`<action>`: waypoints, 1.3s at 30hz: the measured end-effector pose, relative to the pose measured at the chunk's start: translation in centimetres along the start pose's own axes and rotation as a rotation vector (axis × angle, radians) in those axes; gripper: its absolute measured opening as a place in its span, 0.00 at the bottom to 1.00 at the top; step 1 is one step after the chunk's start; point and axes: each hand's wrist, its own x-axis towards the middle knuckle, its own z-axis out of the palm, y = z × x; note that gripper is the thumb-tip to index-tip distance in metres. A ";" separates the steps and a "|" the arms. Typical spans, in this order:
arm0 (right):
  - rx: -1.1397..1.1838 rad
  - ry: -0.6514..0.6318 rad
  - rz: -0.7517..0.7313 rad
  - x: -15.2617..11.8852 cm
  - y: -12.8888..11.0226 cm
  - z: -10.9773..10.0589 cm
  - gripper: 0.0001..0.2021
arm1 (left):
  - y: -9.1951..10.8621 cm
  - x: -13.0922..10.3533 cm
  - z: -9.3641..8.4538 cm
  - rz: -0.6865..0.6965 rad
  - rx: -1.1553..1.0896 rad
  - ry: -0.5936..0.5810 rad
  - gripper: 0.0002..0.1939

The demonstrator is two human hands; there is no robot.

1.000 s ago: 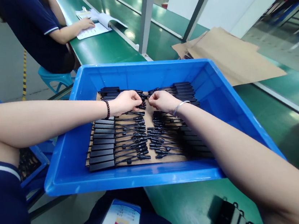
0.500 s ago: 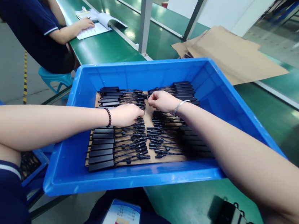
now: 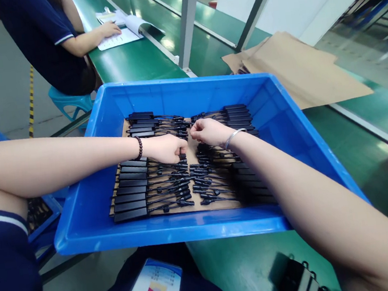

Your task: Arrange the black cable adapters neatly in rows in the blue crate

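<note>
Inside a blue plastic bin (image 3: 170,236), black power adapters (image 3: 129,197) lie side by side in a left and a right row on brown cardboard (image 3: 192,153). Their short cables with plugs (image 3: 181,195) point toward the middle. My left hand (image 3: 166,148), fingers curled closed, is over the cable ends of the left row. Just across the gap, my right hand (image 3: 210,131) is pinched closed above the plugs of the right row (image 3: 238,114). Anything within either set of fingers is hidden. My right forearm covers part of the right row.
More black adapters (image 3: 298,276) stand on the green table (image 3: 226,264) below the bin. Brown paper sheets (image 3: 298,69) lie beyond its right corner. At upper left, a seated person (image 3: 47,45) rests a hand on papers (image 3: 119,38). A metal post (image 3: 188,23) rises behind the bin.
My left hand's fingers have curled in slightly. My right hand has barely moved, and the adapters look the same.
</note>
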 end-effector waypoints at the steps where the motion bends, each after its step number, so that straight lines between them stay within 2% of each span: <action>1: 0.002 -0.003 -0.002 0.0 0.0 0.0 0.01 | 0.0 0.0 0.0 -0.012 -0.012 -0.014 0.16; 6: 0.026 -0.021 0.001 -0.1 0.2 0.1 0.01 | -0.1 0.2 -0.2 -0.079 -0.013 0.002 0.15; 9: 0.084 -0.034 -0.011 0.0 0.5 0.4 0.01 | -0.3 0.4 -0.3 -0.202 -0.229 0.000 0.19; 12: 0.182 -0.059 -0.019 0.2 0.8 0.7 0.02 | -0.5 0.7 -0.2 -0.288 -0.486 0.083 0.21; 15: 0.298 -0.078 -0.005 0.2 0.7 0.9 0.03 | -0.5 0.9 0.0 -0.318 -0.646 0.185 0.18; 19: 0.414 -0.096 0.017 -0.1 0.2 0.7 0.04 | -0.3 1.0 -0.1 -0.323 -0.783 0.241 0.13; 25: 0.454 -0.094 0.039 -0.1 0.1 0.8 0.03 | 0.0 0.8 -0.5 -0.389 -0.837 0.285 0.10; 34: 0.404 -0.051 -0.009 0.0 0.2 1.0 0.02 | 0.1 0.9 -0.5 -0.409 -0.890 0.308 0.07; 39: 0.263 -0.057 -0.016 -0.3 -0.6 0.9 0.02 | 0.3 0.7 -0.7 -0.420 -0.969 0.300 0.05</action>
